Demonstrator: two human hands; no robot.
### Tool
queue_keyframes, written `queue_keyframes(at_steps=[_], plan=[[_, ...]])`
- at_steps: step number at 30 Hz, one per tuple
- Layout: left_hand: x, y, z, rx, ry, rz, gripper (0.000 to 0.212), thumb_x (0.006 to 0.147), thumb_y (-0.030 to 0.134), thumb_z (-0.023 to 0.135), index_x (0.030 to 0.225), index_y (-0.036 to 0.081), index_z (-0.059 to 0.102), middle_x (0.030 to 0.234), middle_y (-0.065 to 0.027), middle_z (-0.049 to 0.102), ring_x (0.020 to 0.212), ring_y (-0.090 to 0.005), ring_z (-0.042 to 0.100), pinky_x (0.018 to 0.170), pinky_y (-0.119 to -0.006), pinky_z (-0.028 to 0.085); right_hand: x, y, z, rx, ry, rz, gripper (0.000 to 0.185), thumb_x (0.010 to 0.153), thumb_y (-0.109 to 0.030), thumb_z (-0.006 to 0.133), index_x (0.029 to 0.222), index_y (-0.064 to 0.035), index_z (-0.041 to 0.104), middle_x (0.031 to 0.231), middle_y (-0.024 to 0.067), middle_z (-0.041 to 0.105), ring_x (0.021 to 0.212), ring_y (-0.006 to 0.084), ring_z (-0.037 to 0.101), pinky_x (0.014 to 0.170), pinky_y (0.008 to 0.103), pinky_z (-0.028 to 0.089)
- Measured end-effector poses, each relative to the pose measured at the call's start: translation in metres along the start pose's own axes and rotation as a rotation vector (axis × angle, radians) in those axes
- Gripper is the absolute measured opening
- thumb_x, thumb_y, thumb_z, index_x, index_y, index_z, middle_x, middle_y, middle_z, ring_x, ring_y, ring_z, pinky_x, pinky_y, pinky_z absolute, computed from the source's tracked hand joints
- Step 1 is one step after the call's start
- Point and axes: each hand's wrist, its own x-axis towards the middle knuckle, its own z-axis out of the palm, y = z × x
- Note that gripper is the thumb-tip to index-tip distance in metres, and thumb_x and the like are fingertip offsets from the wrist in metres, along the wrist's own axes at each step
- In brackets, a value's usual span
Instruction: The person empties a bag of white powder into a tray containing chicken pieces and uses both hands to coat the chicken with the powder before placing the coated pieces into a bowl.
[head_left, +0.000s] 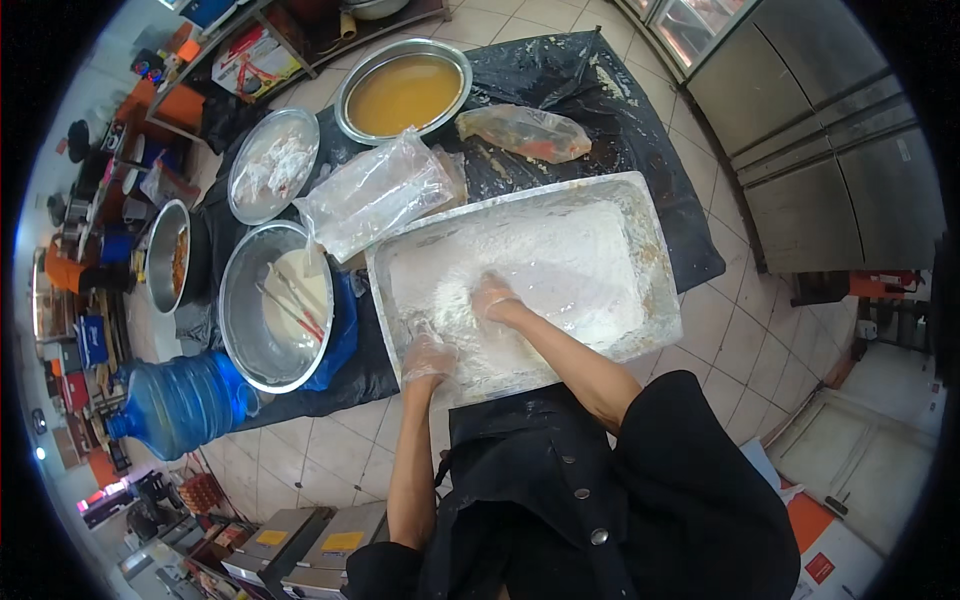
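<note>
A large rectangular tub (660, 247) holds white flour (555, 247) spread over its bottom. My left hand (429, 358), in a clear plastic glove, is at the tub's near left corner, touching the flour there. My right hand (495, 297), gloved the same way, is pressed into the flour near the middle, beside a loose heap. The fingers of both hands are partly hidden by flour and glove, so what they may hold cannot be seen. Left of the tub, a steel bowl (238, 330) holds pale batter (292, 296) with red-ended tongs (296, 307) resting in it.
Behind the tub lie a clear plastic bag (379, 195), a filled plastic bag (525, 133) and a basin of amber liquid (405, 94). At left are a plate with floured pieces (274, 165), a bowl of orange-brown food (178, 259) and a blue water jug (184, 405).
</note>
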Motion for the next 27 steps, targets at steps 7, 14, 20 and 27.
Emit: queue_keyframes(at_steps=[7,14,20,27], plan=[[-0.032,0.009,-0.019,-0.016,0.179,0.256,0.053,0.073,0.022,0.061,0.115,-0.008,0.051,0.086,-0.0305,0.061,0.084,-0.0437,0.060,0.075,-0.046,0.048,-0.022,0.042,-0.024,0.049,0.265,-0.021,0.028,0.080,-0.021,0.049,0.087,0.0022,0.063,0.092,0.0243,0.062,0.088,0.0354,0.060,0.080,0.0422,0.047],[-0.008,0.009,-0.008,-0.602,0.241,0.053,0.050,0.083,0.021,0.061,0.124,-0.003,0.046,0.109,-0.0121,0.060,0.095,-0.0246,0.059,0.081,-0.035,0.048,-0.042,0.026,-0.018,0.152,0.182,-0.127,0.030,0.083,-0.028,0.056,0.084,0.0012,0.063,0.082,0.0185,0.064,0.071,0.0340,0.060,0.065,0.0403,0.048],[0.004,0.016,0.015,-1.916,-0.180,0.105,0.035,0.095,0.030,0.048,0.121,0.006,0.051,0.115,-0.0090,0.058,0.101,-0.0227,0.058,0.088,-0.036,0.047,-0.072,-0.023,-0.025,0.816,0.105,-0.236,0.020,0.082,-0.005,0.060,0.101,0.0018,0.059,0.093,0.0059,0.064,0.079,0.0129,0.059,0.072,0.0289,0.050],[0.018,-0.002,0.050,-1.594,-0.227,0.084,0.042,0.095,0.028,0.046,0.130,0.005,0.044,0.122,-0.0102,0.055,0.111,-0.0238,0.054,0.096,-0.037,0.043,-0.078,-0.025,-0.056,0.864,0.269,-0.203,0.020,0.079,-0.005,0.059,0.097,0.0021,0.059,0.087,0.0099,0.064,0.076,0.0222,0.062,0.073,0.0346,0.050]])
